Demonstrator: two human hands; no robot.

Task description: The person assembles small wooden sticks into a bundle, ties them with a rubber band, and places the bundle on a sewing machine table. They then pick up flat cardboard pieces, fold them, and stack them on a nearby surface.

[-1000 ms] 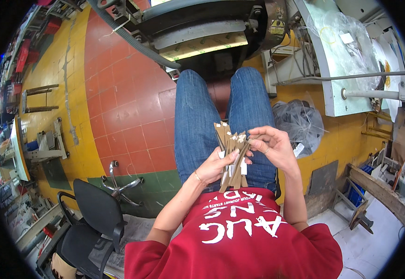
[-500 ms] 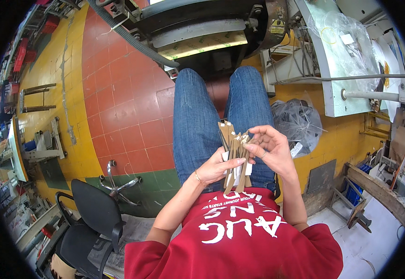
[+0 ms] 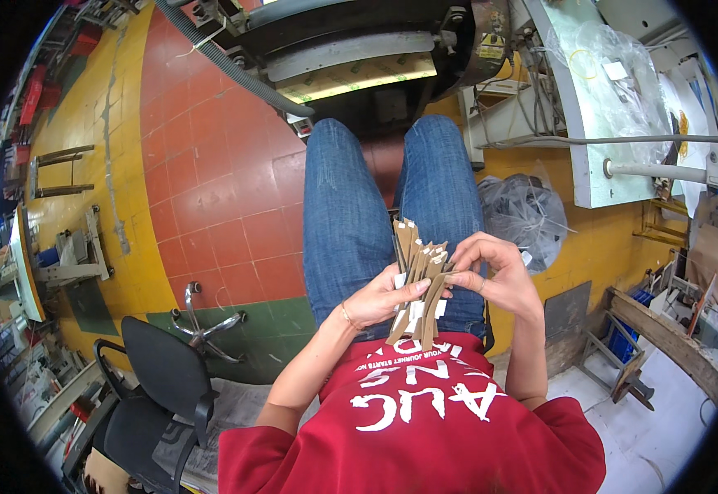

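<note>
A fanned bundle of flat brown strips (image 3: 431, 262), with small white tags or patches on them, lies over my lap. My left hand (image 3: 378, 300) is closed round the middle of the bundle, its thumb across the top of the strips. At the bundle's right side, my right hand (image 3: 499, 274) is closed in a pinch, thumb against forefinger, on the edge of one strip. The strips' material is too small to make out. Their lower ends reach down to my red shirt (image 3: 412, 412).
A dark machine (image 3: 351, 49) stands in front of my knees. To the right are a pale green table (image 3: 585, 156) with clear plastic on it and a filled plastic bag (image 3: 524, 218) on the floor. A black office chair (image 3: 161, 370) stands at the lower left.
My right hand has shifted slightly right and down, from the strips' upper ends to the edge of one strip. My left hand keeps its hold; the strips have fanned a little differently.
</note>
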